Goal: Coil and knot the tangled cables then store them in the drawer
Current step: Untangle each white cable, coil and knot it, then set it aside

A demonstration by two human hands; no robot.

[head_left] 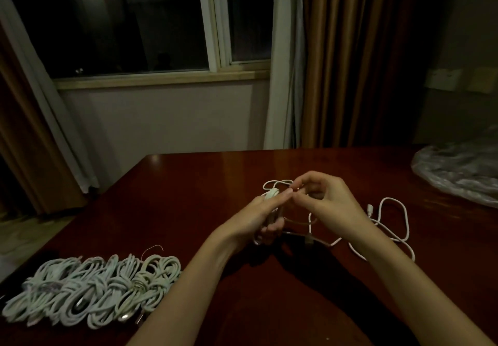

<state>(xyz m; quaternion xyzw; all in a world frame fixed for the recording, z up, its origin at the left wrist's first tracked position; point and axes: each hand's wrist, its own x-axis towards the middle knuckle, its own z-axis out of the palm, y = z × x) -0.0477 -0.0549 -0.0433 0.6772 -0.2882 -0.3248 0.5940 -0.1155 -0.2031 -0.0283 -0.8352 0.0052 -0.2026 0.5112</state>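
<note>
Winding a light, limp cable point(388, 221) mid-table: left hand point(265, 217) grips the coil, right hand point(327, 205) seemingly pinches the strand; best held near the coil.

A dim room at night. A glossy dark red-brown wooden table point(188, 184) fills the foreground. Behind it, a pale wall point(161, 119) sits under a white-framed window point(215, 22) showing black sky. White sheer curtains point(283, 76) and brown drapes point(350, 63) hang beside the window.
</note>
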